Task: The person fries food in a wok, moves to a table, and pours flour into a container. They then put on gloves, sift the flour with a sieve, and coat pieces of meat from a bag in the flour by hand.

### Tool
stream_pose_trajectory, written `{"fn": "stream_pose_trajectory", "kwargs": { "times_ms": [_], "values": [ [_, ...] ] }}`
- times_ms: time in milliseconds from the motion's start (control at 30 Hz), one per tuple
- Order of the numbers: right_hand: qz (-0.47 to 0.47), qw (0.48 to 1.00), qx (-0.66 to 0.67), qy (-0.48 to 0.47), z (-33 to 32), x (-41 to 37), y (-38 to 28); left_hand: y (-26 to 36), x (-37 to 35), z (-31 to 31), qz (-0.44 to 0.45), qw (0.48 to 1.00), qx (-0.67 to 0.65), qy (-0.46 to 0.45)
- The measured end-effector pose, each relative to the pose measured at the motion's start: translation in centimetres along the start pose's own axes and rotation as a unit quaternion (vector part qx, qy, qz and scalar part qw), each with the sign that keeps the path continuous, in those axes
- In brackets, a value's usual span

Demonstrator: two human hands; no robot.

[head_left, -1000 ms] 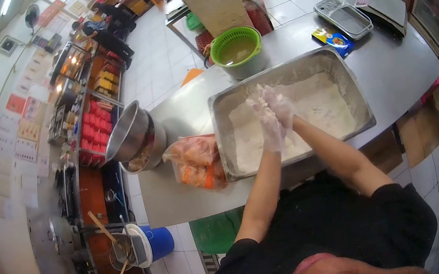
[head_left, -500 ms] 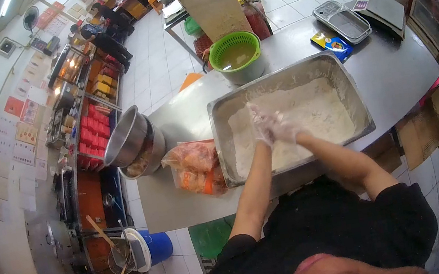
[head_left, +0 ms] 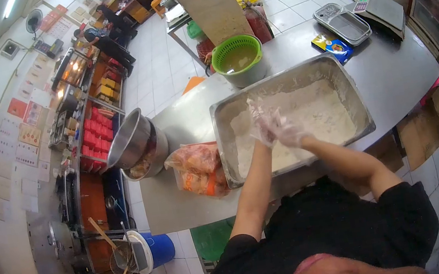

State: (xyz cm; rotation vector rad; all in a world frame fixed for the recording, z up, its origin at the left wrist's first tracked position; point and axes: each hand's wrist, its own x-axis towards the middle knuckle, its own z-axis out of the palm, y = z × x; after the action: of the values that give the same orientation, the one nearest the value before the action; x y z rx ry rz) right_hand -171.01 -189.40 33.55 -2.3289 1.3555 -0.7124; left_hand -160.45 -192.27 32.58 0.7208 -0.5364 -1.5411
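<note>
Left hand (head_left: pixel 263 132) and right hand (head_left: pixel 290 133) cup together, contents unclear, over white powder (head_left: pixel 326 107), probably light, soft, best scooped from beneath.

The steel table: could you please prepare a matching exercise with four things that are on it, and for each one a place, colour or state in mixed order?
1. tray
2. basket
3. plastic bag
4. scale

A. bright green
B. near the far right end of the table
C. contains white powder, with the left hand and right hand over it
D. just left of the tray

Pairs: 1-C, 2-A, 3-D, 4-B
</note>
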Motion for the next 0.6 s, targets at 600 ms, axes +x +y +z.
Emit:
{"fn": "stream_pose_trajectory", "kwargs": {
  "times_ms": [600],
  "values": [
    [-0.069,0.989,0.03,0.128,1.9,0.0,1.2,-4.6,3.3,-6.5,0.0,0.987,0.119,-0.107]
  ]
}}
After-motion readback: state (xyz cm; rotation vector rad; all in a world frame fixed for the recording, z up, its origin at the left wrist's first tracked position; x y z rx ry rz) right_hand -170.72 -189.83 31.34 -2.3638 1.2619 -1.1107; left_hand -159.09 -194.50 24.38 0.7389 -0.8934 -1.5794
